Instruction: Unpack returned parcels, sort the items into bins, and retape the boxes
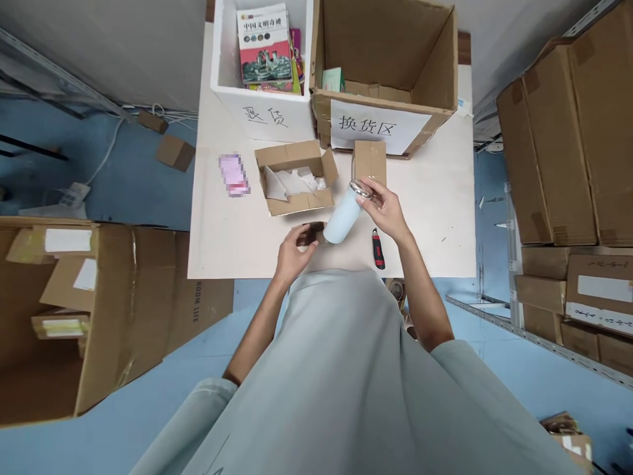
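My right hand [384, 210] is closed round the metal top of a pale blue cylindrical bottle [343, 218], which tilts over the white table [435, 218]. My left hand [294, 251] is closed on a small dark object [311, 234], maybe a cap, near the bottle's lower end. An open small cardboard box [295, 177] with white paper inside lies just beyond my hands. A small closed brown box [369, 161] stands behind the bottle.
A red and black utility knife [378, 249] lies right of my hands. A white bin [262, 72] with books and a large labelled cardboard box [386, 72] stand at the table's back. Big cartons [74, 316] sit left; stacked boxes [568, 145] fill shelves right.
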The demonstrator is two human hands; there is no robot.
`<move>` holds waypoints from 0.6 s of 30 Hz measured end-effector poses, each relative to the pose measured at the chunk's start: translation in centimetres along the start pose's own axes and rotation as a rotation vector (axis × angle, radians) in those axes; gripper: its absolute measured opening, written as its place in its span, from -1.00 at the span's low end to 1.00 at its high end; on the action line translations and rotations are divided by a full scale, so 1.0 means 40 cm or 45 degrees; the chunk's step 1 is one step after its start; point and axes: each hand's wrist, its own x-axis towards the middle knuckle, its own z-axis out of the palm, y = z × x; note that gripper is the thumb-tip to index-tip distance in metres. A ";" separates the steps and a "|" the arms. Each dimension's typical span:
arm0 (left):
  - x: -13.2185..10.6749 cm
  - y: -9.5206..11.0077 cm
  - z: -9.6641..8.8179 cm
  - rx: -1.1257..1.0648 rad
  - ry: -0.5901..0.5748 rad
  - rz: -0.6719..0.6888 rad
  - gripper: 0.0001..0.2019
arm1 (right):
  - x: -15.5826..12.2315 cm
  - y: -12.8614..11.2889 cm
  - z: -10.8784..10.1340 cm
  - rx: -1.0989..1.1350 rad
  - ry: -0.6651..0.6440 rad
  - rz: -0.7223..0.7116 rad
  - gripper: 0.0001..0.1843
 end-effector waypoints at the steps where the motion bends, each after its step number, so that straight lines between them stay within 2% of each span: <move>1: 0.001 -0.016 -0.003 0.122 0.068 0.063 -0.51 | -0.002 -0.006 0.002 -0.036 0.013 -0.035 -0.07; 4: 0.002 -0.049 -0.008 0.370 0.229 0.138 -0.60 | -0.009 -0.028 0.013 -0.092 0.015 -0.106 -0.09; 7: 0.004 -0.066 -0.001 0.431 0.297 0.094 -0.54 | -0.015 -0.046 0.031 -0.094 0.003 -0.139 -0.09; 11: 0.000 -0.064 0.025 0.353 0.099 0.161 -0.56 | -0.024 -0.056 0.053 -0.098 0.021 -0.166 -0.10; 13: -0.004 -0.057 0.043 0.301 0.017 0.172 -0.50 | -0.028 -0.054 0.061 -0.106 0.030 -0.176 -0.11; 18: -0.009 -0.051 0.082 0.254 -0.003 0.095 -0.31 | -0.039 -0.026 0.079 -0.186 0.038 -0.170 -0.12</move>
